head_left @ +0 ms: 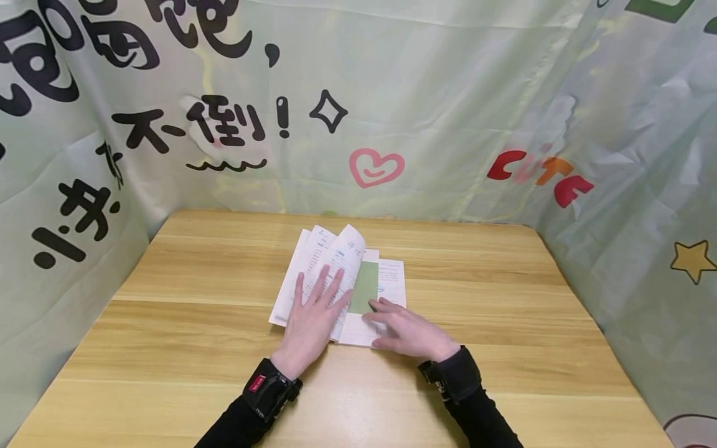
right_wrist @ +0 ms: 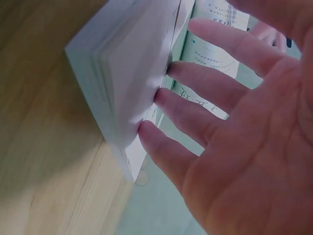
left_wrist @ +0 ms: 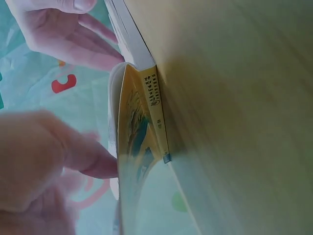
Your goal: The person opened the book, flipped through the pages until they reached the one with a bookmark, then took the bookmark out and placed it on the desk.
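Observation:
An opened paperback book [head_left: 353, 336] lies on the wooden table, its left-hand pages [head_left: 344, 249] fanned and curling up. My left hand [head_left: 310, 320] rests on those printed pages with its fingers spread. On the right side, my right hand [head_left: 413, 331] touches the page with extended fingers, beside a green panel [head_left: 365, 289]. In the right wrist view its fingertips [right_wrist: 146, 129] lie along the paper of the thick page block [right_wrist: 137, 63]. The left wrist view shows the yellow spine [left_wrist: 154, 95] and an illustrated cover [left_wrist: 137, 127], low against the tabletop.
The wooden table [head_left: 185, 280] extends around the book on every side. A pale fabric backdrop [head_left: 448, 93] with black lettering, a pink heart [head_left: 376, 168] and coloured letters hangs behind and along both sides. Dark bands [head_left: 271, 389] are strapped round both wrists.

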### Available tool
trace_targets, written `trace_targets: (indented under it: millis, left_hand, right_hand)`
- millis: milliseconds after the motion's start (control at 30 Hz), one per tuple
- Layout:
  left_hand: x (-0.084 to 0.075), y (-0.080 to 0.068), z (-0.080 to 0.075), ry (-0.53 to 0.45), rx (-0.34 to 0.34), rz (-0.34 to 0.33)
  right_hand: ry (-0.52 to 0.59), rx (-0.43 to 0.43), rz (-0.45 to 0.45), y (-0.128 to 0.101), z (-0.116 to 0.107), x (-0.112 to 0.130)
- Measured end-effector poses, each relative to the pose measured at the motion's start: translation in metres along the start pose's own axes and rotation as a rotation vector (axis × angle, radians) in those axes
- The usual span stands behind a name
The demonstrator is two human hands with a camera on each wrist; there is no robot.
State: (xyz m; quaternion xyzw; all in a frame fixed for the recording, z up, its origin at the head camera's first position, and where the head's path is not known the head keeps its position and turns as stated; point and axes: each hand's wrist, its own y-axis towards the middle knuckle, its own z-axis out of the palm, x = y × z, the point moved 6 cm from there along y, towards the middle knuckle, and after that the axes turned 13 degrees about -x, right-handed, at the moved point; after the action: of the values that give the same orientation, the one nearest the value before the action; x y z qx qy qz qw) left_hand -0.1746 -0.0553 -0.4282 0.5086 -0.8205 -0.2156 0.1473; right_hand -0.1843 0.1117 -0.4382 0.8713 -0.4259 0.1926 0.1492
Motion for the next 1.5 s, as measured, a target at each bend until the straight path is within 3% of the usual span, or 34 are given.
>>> trace_targets:
  millis: [133, 267, 500, 733, 900, 1167, 1367, 1500]
  left_hand:
    - [-0.009, -0.004, 0.004, -0.078, 0.095, 0.139]
    - [-0.011, -0.007, 0.007, -0.139, 0.164, 0.178]
    - [-0.008, -0.007, 0.012, -0.21, 0.193, 0.052]
    - [-0.004, -0.012, 0.014, -0.257, 0.284, -0.084]
    - [-0.001, -0.015, 0.015, -0.28, 0.31, -0.155]
    - [0.0, -0.014, 0.014, -0.297, 0.306, -0.187]
    - [0.0, -0.013, 0.013, -0.307, 0.285, -0.176]
    - [0.0, -0.013, 0.01, -0.294, 0.265, -0.156]
  right_hand:
    - [-0.01, 0.008, 0.004, 0.0, 0.0, 0.0]
    - [-0.003, 0.014, 0.016, 0.0, 0.001, -0.001]
    - [0.029, 0.01, 0.043, 0.0, -0.001, -0.004]
    - [0.029, 0.017, 0.056, 0.0, -0.001, -0.005]
    - [0.038, 0.023, 0.063, 0.0, -0.001, -0.005]
    - [0.059, -0.005, 0.081, 0.0, -0.003, -0.006]
    - [0.074, -0.102, 0.1, 0.004, -0.003, -0.006]
    - [0.098, -0.17, 0.174, 0.006, -0.004, -0.009]
